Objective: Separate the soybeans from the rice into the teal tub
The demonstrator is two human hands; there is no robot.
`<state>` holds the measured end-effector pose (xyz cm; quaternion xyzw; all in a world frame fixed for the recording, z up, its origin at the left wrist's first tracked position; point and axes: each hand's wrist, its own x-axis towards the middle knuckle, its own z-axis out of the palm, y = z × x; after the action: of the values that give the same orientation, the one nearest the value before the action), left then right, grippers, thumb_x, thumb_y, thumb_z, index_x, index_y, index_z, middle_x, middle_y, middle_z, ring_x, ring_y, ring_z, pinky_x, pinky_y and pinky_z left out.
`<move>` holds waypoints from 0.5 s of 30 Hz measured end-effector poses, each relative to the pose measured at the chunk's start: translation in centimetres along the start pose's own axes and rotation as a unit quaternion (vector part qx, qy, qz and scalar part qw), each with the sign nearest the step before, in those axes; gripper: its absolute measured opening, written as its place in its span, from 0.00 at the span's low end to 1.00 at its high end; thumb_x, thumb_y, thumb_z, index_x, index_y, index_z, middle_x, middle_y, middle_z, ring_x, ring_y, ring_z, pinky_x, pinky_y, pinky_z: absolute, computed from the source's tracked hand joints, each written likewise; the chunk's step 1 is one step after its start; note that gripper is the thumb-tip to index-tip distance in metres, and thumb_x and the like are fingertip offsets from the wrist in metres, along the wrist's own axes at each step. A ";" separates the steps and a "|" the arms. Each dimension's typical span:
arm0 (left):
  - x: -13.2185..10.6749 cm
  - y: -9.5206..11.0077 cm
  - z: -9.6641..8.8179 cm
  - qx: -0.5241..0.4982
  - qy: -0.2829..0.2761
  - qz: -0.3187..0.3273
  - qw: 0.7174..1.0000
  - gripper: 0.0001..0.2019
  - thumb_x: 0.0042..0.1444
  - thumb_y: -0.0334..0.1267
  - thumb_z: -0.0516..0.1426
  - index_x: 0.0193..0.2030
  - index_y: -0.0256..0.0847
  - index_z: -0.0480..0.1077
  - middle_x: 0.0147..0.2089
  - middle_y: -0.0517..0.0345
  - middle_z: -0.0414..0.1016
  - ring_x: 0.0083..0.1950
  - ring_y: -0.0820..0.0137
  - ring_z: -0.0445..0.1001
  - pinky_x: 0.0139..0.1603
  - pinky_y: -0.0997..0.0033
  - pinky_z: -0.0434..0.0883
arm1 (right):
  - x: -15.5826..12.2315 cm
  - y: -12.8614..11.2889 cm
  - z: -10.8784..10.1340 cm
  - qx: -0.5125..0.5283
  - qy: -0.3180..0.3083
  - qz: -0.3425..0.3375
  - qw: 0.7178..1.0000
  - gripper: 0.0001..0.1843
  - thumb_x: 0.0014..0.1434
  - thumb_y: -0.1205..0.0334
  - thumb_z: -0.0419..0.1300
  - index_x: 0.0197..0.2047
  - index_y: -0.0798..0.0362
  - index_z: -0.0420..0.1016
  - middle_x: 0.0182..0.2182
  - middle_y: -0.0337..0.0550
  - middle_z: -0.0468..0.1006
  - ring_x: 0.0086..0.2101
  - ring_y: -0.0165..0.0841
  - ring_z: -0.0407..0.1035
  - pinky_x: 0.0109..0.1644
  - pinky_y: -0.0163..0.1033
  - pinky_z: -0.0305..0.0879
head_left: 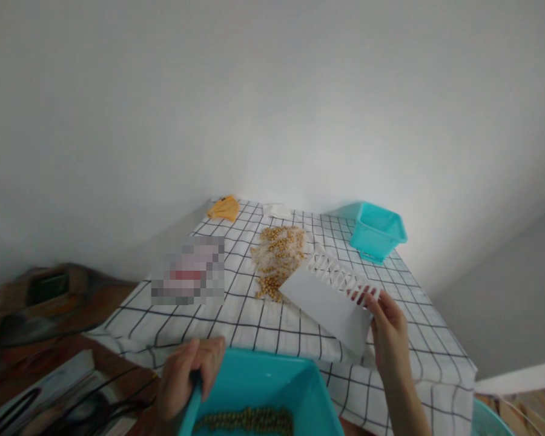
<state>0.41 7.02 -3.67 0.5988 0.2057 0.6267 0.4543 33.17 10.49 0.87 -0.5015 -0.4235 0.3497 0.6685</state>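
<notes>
My left hand (193, 369) is closed over the left rim of a turquoise plastic bin (272, 375) just below the table's front edge. Green beans (249, 419) lie in the bottom of that bin. My right hand (389, 327) grips the right end of a flat white plastic panel (329, 300) with a row of slots along its far edge. The panel is tilted above the checked cloth. Beside its left corner, a spread pile of yellow beans mixed with pale grains (279, 257) lies on the cloth.
A second turquoise bin (379, 230) stands at the back right of the checked tablecloth (236, 303). A yellow cloth (224, 208) and a white crumpled piece (277, 211) lie near the wall. A blurred-out item (188, 272) is on the left. Cables and papers (72, 393) lie below left.
</notes>
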 end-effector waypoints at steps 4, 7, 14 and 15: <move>-0.4 -0.6 -0.6 -0.001 0.004 0.004 1.000 0.35 0.75 0.39 0.35 0.16 0.41 0.65 0.14 0.60 0.63 0.18 0.71 0.60 0.28 0.65 0.62 | 0.7 0.2 2.7 -0.008 -0.019 -0.043 0.999 0.13 0.61 0.50 0.66 0.40 0.50 0.82 0.40 0.44 0.84 0.38 0.37 0.75 0.42 0.39 0.66; -0.5 -0.5 -0.2 0.004 0.019 0.005 1.000 0.35 0.74 0.38 0.35 0.16 0.41 0.65 0.13 0.60 0.61 0.18 0.71 0.59 0.28 0.64 0.62 | 0.4 0.3 3.6 -0.015 -0.007 -0.078 0.997 0.12 0.62 0.51 0.66 0.42 0.49 0.82 0.41 0.44 0.85 0.39 0.37 0.76 0.43 0.40 0.67; -0.8 -0.2 0.5 0.011 0.040 -0.006 0.999 0.35 0.75 0.38 0.34 0.16 0.41 0.63 0.14 0.61 0.62 0.18 0.71 0.59 0.28 0.65 0.62 | -0.3 0.3 3.2 -0.047 -0.001 -0.085 0.995 0.10 0.62 0.52 0.66 0.40 0.49 0.82 0.35 0.41 0.84 0.35 0.35 0.76 0.38 0.37 0.65; -0.7 -0.1 0.6 0.013 0.044 -0.005 0.999 0.35 0.75 0.38 0.34 0.16 0.40 0.63 0.14 0.61 0.61 0.18 0.71 0.59 0.27 0.65 0.62 | -0.3 0.3 3.2 -0.054 -0.008 -0.085 0.995 0.10 0.63 0.52 0.65 0.40 0.49 0.82 0.35 0.41 0.84 0.35 0.35 0.75 0.38 0.37 0.65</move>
<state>0.93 6.27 -4.02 0.5758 0.2365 0.6473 0.4399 30.14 11.44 0.98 -0.4962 -0.4877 0.2724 0.6647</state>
